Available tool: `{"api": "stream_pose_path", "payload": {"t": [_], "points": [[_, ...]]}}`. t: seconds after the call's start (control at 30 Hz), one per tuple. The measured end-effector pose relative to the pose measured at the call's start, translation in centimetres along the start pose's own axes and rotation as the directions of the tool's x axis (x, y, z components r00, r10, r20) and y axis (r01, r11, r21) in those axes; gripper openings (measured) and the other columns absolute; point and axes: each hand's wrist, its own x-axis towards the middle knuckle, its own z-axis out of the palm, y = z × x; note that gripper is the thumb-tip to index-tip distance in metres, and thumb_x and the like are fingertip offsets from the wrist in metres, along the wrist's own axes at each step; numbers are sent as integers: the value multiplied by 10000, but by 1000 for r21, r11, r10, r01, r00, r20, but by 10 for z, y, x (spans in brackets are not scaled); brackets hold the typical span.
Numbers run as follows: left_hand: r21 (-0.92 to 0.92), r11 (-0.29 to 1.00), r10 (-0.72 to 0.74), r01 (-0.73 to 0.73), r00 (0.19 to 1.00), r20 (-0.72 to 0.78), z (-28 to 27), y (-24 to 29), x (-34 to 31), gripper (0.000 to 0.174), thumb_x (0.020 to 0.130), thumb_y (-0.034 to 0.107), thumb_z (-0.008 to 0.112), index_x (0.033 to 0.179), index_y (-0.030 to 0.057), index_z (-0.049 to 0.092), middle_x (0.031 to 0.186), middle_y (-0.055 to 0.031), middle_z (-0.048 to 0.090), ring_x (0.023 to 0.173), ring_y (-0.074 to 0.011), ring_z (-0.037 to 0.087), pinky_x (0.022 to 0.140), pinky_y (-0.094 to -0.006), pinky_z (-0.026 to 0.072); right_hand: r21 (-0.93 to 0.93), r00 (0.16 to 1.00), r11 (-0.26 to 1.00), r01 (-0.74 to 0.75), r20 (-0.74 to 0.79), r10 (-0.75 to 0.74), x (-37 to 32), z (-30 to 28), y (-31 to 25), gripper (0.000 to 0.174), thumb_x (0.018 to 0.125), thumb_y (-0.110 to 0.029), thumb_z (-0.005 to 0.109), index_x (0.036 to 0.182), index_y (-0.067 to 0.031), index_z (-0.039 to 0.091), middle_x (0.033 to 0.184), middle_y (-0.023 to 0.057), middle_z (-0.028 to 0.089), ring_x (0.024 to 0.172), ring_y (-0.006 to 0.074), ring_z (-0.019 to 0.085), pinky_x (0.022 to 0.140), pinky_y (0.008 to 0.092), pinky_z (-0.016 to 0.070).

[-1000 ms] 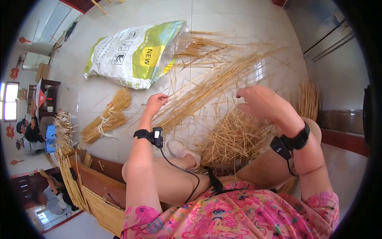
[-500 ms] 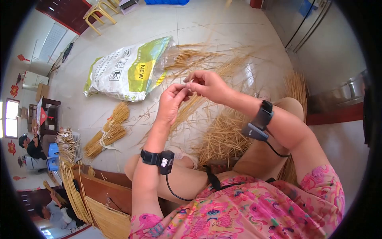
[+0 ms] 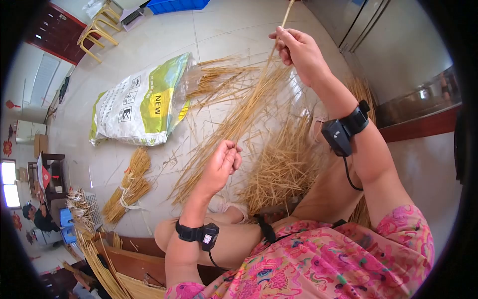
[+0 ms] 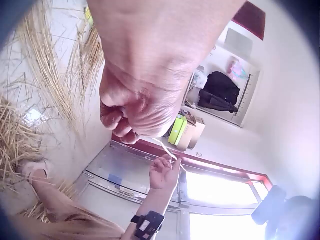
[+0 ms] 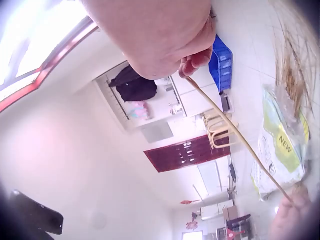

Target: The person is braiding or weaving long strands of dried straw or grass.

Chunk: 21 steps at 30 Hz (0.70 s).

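My left hand [image 3: 222, 167] curls its fingers around one end of a long straw [image 3: 261, 82], and my right hand [image 3: 304, 54] pinches it farther along. The straw slants between them above the loose straws [image 3: 214, 147] on the floor [image 3: 172, 30].

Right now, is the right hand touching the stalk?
Touching. Head view: the right hand pinches the stalk between thumb and fingers, and a length sticks out past them.

"NEW" on the bag [image 3: 142, 102]
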Motion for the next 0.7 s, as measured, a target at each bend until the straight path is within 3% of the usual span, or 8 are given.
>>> {"api": "stream_pose_path", "payload": {"t": [0.07, 0.13, 0.2, 0.3, 0.57, 0.7], "points": [[-110, 994, -11, 6, 999, -52, 2, 7, 1, 159, 987, 178, 380, 1020, 29, 426, 656, -2, 434, 542, -56, 338, 488, -193, 284, 48, 994, 995, -84, 69, 81, -15, 14, 5, 342, 913, -311, 558, 988, 23, 577, 712, 23, 537, 544, 56, 439, 477, 209, 382], [-227, 974, -10, -11, 996, -93, 2, 11, 3, 150, 980, 192, 404, 1021, 51, 434, 666, -8, 459, 516, -42, 315, 464, -184, 271, -34, 962, 985, -171, 209, 174, -41, 36, 21, 303, 938, -287, 525, 1028, -1, 567, 738, -16, 550, 565, 41, 447, 502, 190, 364], [-315, 949, -7, -30, 993, -115, 3, 14, 4, 139, 976, 195, 416, 1019, 65, 439, 672, -15, 478, 496, -36, 297, 447, -180, 259, -103, 892, 974, -203, 390, 227, -71, 55, 33, 222, 923, -225, 555, 985, -13, 576, 774, -13, 573, 607, 38, 480, 524, 184, 381], [-397, 917, -2, -44, 993, -115, 7, 16, 7, 124, 976, 186, 415, 1014, 71, 442, 682, -35, 503, 478, -38, 294, 434, -177, 249, -81, 829, 979, -186, 523, 200, -89, 67, 52, 181, 894, -194, 593, 906, -13, 581, 793, 17, 601, 616, 53, 507, 572, 200, 439], [-335, 942, -56, 25, 995, -85, 11, 14, 7, 145, 981, 192, 400, 987, 59, 459, 718, -95, 576, 478, -52, 395, 431, -161, 307, -89, 847, 962, -258, 458, 269, -81, 62, 53, 114, 899, -145, 566, 885, -32, 569, 755, 2, 584, 650, 54, 518, 549, 206, 416], [-123, 989, -81, 86, 996, 48, 4, 9, 6, 163, 973, 158, 394, 1013, 25, 480, 823, -115, 626, 632, -107, 539, 563, -211, 416, -118, 901, 977, -180, 379, 212, -70, 58, 45, 116, 906, -144, 551, 882, -31, 561, 743, 0, 574, 642, 64, 519, 556, 210, 423]]}}
